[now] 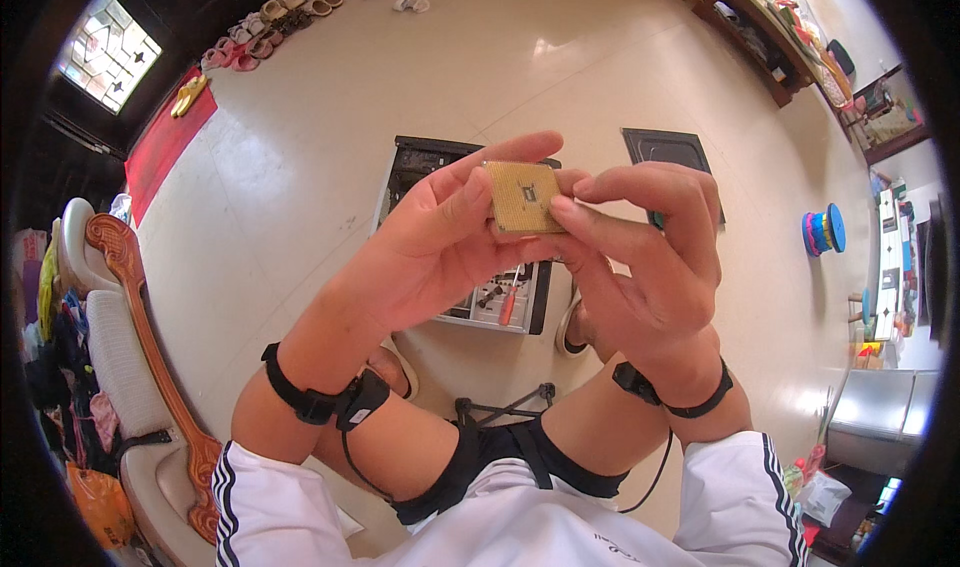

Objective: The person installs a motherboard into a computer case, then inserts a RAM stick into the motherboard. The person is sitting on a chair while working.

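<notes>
A square computer processor is held up in front of me, its gold pin side facing the camera. My left hand grips it by the left edge, with the thumb against that side and a finger stretched out above. Fingertips of my right hand touch its right edge. Below both hands an opened desktop computer case lies on the floor, partly hidden by the hands. A screwdriver with a red-orange handle rests inside the case.
A black case side panel lies on the floor behind my right hand. To the right stands a blue round stool. A wooden-armed sofa is at left, and shoes line the far left wall.
</notes>
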A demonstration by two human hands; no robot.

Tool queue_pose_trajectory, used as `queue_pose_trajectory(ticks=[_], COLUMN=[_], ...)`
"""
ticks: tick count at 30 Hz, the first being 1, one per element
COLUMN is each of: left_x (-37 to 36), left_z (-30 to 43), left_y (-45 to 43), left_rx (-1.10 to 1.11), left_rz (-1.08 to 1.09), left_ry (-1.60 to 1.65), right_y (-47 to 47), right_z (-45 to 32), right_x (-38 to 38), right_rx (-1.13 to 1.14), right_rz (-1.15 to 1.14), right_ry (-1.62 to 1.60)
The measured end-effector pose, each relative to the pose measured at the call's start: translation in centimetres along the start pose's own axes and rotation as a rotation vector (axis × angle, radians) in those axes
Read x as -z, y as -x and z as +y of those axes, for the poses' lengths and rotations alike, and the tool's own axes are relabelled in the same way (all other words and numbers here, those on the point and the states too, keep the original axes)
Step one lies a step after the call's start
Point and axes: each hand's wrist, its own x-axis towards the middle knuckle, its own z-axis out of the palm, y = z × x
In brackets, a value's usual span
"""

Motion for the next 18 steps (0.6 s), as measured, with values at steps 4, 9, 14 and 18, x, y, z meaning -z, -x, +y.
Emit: queue_pose_trajectory(ticks=[4,9,14,18], left_x=[-0.18,-0.28,-0.13,-0.50], left_z=[0.00,0.09,-0.06,-0.02], left_y=[0.03,0.03,0.25,0.37], left_rx=[0.031,0.053,0.053,0.078], left_rz=[0.000,-0.010,-0.001,0.055], left_ry=[0.004,-0.031,-0.028,-0.036], right_y=[0.08,0.10,0.28,0.15], right_z=[-0.07,-0.29,0.08,-0.01], right_x=[0.44,0.25,0.10,0.14], right_rx=[0.015,0.040,0.044,0.007], right_rz=[0.000,0.053,0.046,0.011], right_ry=[-0.020,-0.057,-0.087,-0.049])
